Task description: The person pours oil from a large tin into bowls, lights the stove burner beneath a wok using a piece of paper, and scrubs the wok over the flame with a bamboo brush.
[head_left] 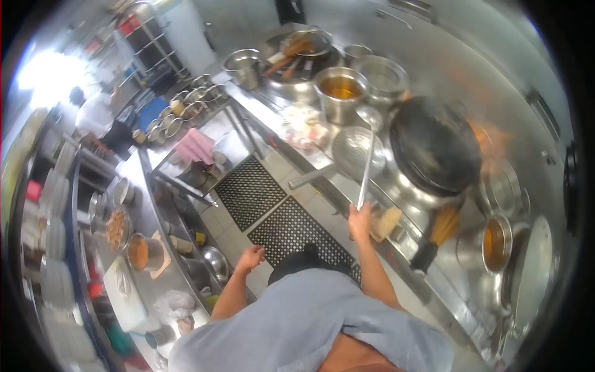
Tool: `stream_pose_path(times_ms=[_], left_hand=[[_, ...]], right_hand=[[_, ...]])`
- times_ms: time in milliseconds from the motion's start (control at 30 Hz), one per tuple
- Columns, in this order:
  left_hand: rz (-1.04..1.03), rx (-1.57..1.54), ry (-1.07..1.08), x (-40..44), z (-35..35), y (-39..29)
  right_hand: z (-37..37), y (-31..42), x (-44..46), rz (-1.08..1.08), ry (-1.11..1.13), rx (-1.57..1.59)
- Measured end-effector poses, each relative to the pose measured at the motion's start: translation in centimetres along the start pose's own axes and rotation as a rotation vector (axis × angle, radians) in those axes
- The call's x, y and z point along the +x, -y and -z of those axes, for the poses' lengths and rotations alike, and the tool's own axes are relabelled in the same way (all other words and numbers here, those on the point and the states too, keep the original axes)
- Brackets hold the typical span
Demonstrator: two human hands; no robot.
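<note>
A long-handled metal ladle (367, 162) is in my right hand (359, 222), its bowl pointing away over the stove. Beneath the ladle's shaft lies a perforated strainer (354, 152), its handle sticking out to the left. The large black wok (436, 146) stands on a burner right of the ladle, with orange flames (493, 144) behind it. My left hand (251, 258) hangs over the floor mats, fingers curled, and I see nothing in it. A pot of amber liquid (341, 88) stands beyond the strainer.
Steel pots (243, 67) line the back counter. A bamboo brush (444, 224) and a pot of brownish liquid (494, 245) are at the right. On the left, a prep counter (152, 289) holds bowls and a white board. Another person (96, 115) stands at the far left.
</note>
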State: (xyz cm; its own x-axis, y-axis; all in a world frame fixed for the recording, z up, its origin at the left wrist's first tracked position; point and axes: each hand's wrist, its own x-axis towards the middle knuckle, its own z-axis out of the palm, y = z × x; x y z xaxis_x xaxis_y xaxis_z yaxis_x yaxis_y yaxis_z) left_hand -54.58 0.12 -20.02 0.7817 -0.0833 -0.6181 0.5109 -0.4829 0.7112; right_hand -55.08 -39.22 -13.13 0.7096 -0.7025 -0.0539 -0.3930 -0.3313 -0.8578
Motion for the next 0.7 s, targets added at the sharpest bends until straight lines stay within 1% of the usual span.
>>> stream_pose_path(times_ms=[67,100,133,167,233,300,367,400,433,500,567,600,633,667,700], left_hand=[[-0.018,-0.051,-0.021,-0.4,1.1,1.1],[-0.026,-0.074,-0.017,-0.7,1.3,2.1],[0.015,-0.061,-0.014,-0.3,2.0,4.2],[0.09,-0.052,0.0,0.3,2.8,7.0],[0.247,-0.048,0.013,0.7,4.2,13.8],[0.405,-0.051,0.022,0.1,5.5,19.7],[0.497,0.03,0.08,-0.9,6.6,23.8],[0.501,0.093,0.116,-1.0,7.5,25.1],[0.455,0.183,0.165,-1.2,8.5,25.8],[0.251,0.411,0.254,0.0,11.1,26.5],[0.012,0.623,0.284,2.9,13.5,25.9],[-0.085,0.712,0.273,5.0,14.7,25.4],[-0.102,0.71,0.24,7.3,16.0,24.3],[-0.058,0.646,0.193,10.2,17.3,22.6],[0.208,0.21,0.123,13.4,18.2,19.8]], right_hand=[[-2.1,0.6,1.5,-0.118,0.057,-0.063],[-3.4,0.0,2.0,-0.129,0.033,-0.113],[-5.3,-1.2,3.1,-0.134,0.002,-0.165],[-6.7,-1.7,4.0,-0.133,-0.031,-0.214],[-8.2,-1.8,4.5,-0.098,-0.075,-0.196],[-9.7,-2.5,5.6,-0.149,-0.07,-0.185],[-11.7,-6.1,7.7,-0.005,-0.14,-0.262],[-11.8,-5.0,8.2,0.021,-0.153,-0.307],[-11.2,-4.0,7.9,0.038,-0.162,-0.36],[-10.0,-2.5,8.5,-0.092,-0.038,-0.323],[-9.1,-0.2,8.2,0.002,-0.169,-0.652],[-8.1,2.5,7.9,0.02,-0.119,-0.611],[-7.3,5.9,7.7,0.028,-0.068,-0.56],[-6.9,9.1,7.7,0.036,-0.024,-0.503],[-7.3,12.0,7.5,0.067,0.027,-0.408]])
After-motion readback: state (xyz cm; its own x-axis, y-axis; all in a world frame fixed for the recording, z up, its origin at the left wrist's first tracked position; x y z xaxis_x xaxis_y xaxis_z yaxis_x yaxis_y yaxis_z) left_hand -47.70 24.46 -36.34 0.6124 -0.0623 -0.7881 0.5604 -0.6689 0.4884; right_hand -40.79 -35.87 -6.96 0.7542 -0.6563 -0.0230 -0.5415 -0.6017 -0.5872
